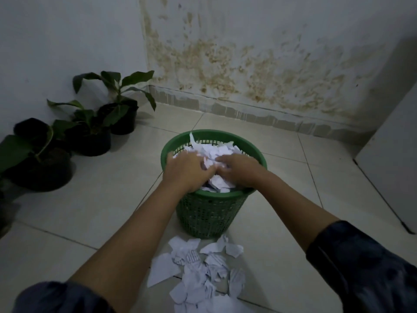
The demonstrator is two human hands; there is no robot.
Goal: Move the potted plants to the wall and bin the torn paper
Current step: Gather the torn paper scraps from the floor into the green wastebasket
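A green mesh bin [209, 211] stands on the tiled floor, heaped with torn white paper [216, 152]. My left hand [187, 170] and my right hand [239, 169] are both over the bin's mouth, fingers curled into the paper between them. More torn paper scraps [198, 269] lie on the floor in front of the bin. Three potted plants in black pots stand along the left wall: one in the corner [123, 114], one in the middle [90, 136], one nearest me [40, 168].
A stained white wall [259, 64] with a tiled skirting runs behind the bin. A white panel or cabinet side [392, 159] stands at the right. Bare floor tiles [108, 193] lie between the plants and the bin.
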